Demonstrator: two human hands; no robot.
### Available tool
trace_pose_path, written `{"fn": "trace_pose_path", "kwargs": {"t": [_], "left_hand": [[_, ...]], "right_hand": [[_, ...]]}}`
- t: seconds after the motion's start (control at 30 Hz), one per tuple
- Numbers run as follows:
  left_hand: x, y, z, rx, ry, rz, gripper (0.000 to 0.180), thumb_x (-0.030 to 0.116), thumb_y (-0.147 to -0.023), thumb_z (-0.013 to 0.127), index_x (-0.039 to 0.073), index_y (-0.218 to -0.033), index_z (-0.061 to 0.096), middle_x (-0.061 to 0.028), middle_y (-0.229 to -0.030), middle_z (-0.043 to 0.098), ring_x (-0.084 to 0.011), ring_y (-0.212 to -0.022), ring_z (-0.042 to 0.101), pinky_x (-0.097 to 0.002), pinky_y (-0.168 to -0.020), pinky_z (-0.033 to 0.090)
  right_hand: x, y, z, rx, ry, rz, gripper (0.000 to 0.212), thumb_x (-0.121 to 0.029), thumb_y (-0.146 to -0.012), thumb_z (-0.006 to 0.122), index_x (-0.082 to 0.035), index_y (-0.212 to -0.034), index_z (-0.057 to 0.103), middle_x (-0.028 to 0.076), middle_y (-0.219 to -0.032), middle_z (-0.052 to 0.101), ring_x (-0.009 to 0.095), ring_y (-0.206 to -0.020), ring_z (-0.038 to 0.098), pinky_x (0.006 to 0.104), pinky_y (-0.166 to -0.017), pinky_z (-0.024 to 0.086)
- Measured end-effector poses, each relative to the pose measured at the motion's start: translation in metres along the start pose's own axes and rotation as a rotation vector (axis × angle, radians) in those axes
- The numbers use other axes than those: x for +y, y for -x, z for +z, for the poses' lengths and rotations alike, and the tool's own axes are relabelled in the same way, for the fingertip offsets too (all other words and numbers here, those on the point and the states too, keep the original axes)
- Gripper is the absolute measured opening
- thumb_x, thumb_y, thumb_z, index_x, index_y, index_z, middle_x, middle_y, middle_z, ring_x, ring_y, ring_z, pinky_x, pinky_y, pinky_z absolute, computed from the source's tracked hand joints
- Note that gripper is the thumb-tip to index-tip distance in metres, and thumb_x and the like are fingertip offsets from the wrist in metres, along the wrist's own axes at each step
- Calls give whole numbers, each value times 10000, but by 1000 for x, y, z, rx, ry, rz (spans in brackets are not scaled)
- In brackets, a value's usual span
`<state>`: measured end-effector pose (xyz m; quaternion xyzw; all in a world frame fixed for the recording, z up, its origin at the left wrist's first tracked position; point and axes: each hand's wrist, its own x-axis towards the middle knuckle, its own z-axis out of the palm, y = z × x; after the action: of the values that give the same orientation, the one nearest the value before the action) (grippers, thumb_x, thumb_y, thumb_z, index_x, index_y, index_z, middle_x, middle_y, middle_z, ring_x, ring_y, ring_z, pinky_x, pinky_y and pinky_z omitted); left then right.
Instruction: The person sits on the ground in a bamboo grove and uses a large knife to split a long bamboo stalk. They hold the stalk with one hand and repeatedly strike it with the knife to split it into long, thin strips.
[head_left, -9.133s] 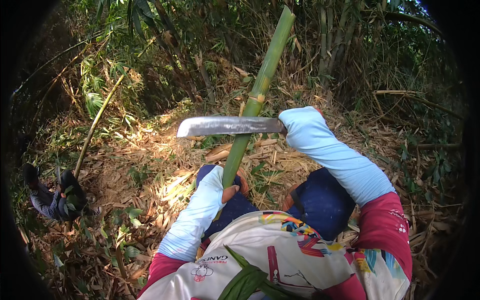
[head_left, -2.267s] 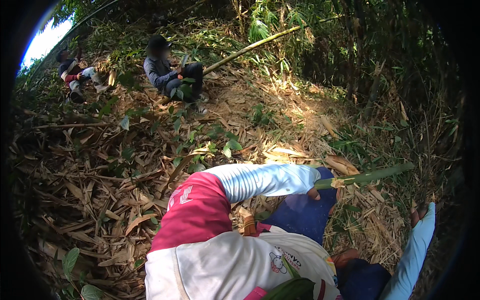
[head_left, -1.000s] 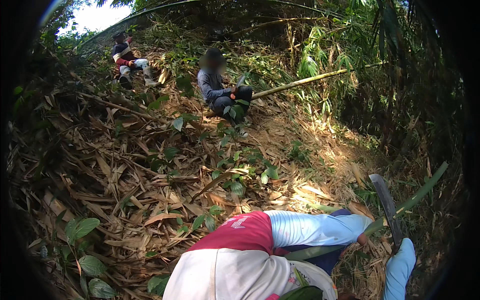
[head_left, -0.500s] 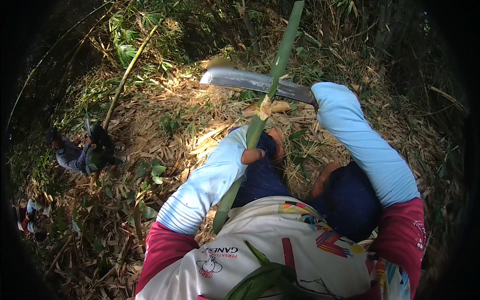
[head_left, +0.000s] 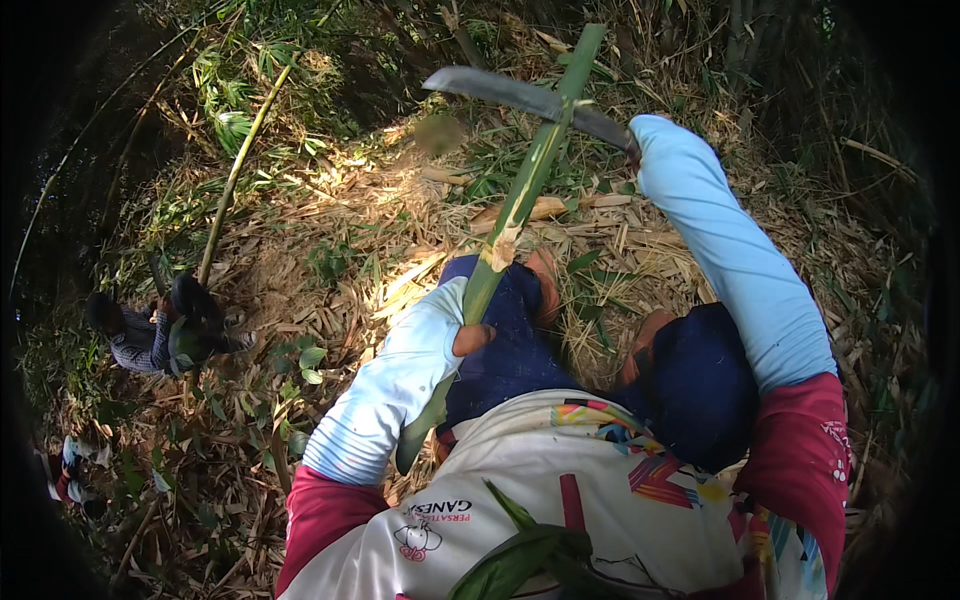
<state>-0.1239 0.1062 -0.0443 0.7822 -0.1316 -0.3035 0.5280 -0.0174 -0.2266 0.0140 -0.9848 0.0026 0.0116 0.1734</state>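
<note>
A split length of green bamboo (head_left: 529, 180) slants up and away in front of me, with a pale scraped patch partway along and a light cut streak above it. My left hand (head_left: 462, 335) is closed round its lower part, the thumb showing on top. The strip's near end comes out below that hand, beside my thigh. My right hand (head_left: 636, 148), mostly covered by a light blue sleeve, grips a machete (head_left: 500, 90). Its long, slightly blurred blade lies across the bamboo near the far end, and the tip points left.
Dry leaves and bamboo shavings (head_left: 400, 225) litter the ground. At the left a seated person (head_left: 150, 335) is beside a leaning bamboo pole (head_left: 235, 180). Another person (head_left: 75, 470) shows at the lower left. Dense bamboo stems (head_left: 740, 60) stand at the back.
The machete has moved up along the bamboo toward its far end, and a pale streak now shows there. My left hand and the strip have shifted slightly left and nearer to me.
</note>
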Motion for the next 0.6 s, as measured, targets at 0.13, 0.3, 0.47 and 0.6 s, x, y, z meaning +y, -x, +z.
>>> {"fn": "trace_pose_path", "kwargs": {"t": [0.13, 0.3, 0.47, 0.6], "left_hand": [[-25, 2, -9, -4, -478, -219, 461, 220, -702, 704, 18, -1096, 576, -85, -839, 558, -199, -795, 503, -337, -760, 443], [-26, 5, -2, 61, -359, -221, 455, 228, -699, 715, 12, -1072, 570, -78, -842, 557, -196, -799, 506, -335, -765, 444], [-13, 12, 1, 164, -166, -93, 443, 233, -692, 732, 11, -1035, 562, -66, -846, 555, -189, -800, 508, -330, -764, 445], [6, 8, -4, 237, -9, -81, 440, 221, -677, 760, 23, -1022, 570, -43, -857, 547, -170, -794, 504, -302, -735, 443]], "right_hand": [[35, 11, -13, 139, 14, 1, 85, -45, -824, 593, -36, -905, 568, 220, -781, 591, 376, -707, 574, 449, -663, 460], [-4, -26, 22, -405, 76, 523, 154, -109, -840, 603, -67, -989, 602, 211, -887, 628, 373, -819, 628, 424, -728, 501], [162, -52, -13, 233, -30, 240, 368, -292, -802, 714, -18, -1017, 592, 157, -842, 615, 291, -808, 627, 409, -724, 484], [194, -51, -8, 316, -167, 271, 511, -394, -770, 766, -11, -1054, 581, 131, -848, 628, 236, -785, 599, 386, -740, 473]]}}
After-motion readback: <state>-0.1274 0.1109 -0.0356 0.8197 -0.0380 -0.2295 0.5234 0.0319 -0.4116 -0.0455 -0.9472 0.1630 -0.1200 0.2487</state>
